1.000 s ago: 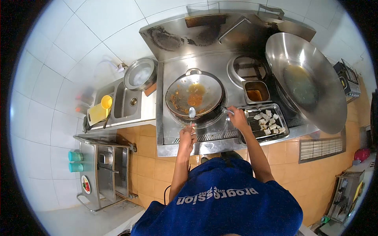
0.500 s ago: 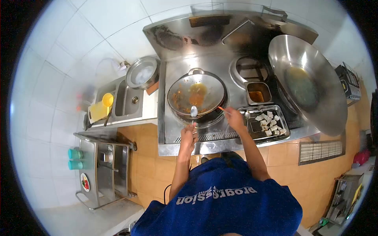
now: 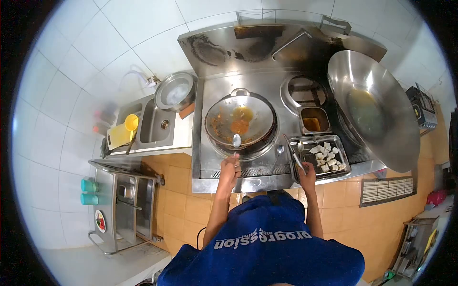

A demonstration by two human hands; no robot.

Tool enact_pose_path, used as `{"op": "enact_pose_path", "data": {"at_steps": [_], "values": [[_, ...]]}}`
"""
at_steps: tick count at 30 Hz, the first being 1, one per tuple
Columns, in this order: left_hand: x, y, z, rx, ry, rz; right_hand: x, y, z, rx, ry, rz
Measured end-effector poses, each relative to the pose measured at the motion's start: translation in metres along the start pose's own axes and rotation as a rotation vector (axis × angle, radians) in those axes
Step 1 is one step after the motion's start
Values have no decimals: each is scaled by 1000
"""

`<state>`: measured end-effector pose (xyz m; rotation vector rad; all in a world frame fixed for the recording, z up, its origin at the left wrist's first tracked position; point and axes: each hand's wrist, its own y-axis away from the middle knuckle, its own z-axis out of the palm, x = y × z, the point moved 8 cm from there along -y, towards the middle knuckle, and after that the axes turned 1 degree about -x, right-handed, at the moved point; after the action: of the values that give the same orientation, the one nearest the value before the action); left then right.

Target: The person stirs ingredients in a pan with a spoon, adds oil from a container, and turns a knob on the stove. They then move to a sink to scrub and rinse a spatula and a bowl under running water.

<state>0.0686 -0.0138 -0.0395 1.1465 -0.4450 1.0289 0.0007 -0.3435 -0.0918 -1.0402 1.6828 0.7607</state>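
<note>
My left hand (image 3: 230,168) is closed around the handle of a metal spoon (image 3: 236,140), whose bowl overlaps the near rim of a wok (image 3: 263,108). Orange-brown sauce (image 3: 240,126) and yellowish oil (image 3: 243,113) lie in the wok, with bits stuck to its left wall. Over the left edge of a metal tray (image 3: 338,138), my right hand (image 3: 307,172) closes on a slim, long utensil (image 3: 298,162) with a pale lower part; I cannot tell its kind. White cubes (image 3: 329,156) fill the tray's right side, and another spoon (image 3: 300,146) rests at its left.
A square metal container (image 3: 326,114) of brown liquid stands behind the tray. At right leans a large wok (image 3: 389,100) with cloudy liquid. A loose spoon (image 3: 279,150) lies on the stovetop. Left are a sink (image 3: 157,136), a metal pot (image 3: 187,98) and a trolley (image 3: 110,209).
My right hand has moved from the wok's near right rim rightward and down to the tray, with the slim utensil. My left hand keeps the spoon at the wok.
</note>
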Motion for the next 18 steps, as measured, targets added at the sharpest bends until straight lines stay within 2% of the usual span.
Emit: {"op": "enact_pose_path", "data": {"at_steps": [2, 6, 9, 12, 15, 17, 18], "values": [[-1, -2, -2, -24, 4, 12, 15, -9, 8, 27, 76, -148], [-2, -1, -6, -5, 4, 28, -17, -12, 17, 71, 125, -93], [-4, -3, -8, -11, 3, 24, -20, -15, 21, 98, 130, -160], [-8, -1, -8, -1, -34, -2, 3, -18, 27, 59, 154, -76], [-12, -4, -10, -16, -24, 1, 30, -15, 35, 24, -15, 36], [-19, -9, -13, -53, -36, -4, 43, 7, 58, -103, -530, 457], [-24, -9, -15, -58, -41, -22, 40, 13, 60, -88, -527, 470]]}}
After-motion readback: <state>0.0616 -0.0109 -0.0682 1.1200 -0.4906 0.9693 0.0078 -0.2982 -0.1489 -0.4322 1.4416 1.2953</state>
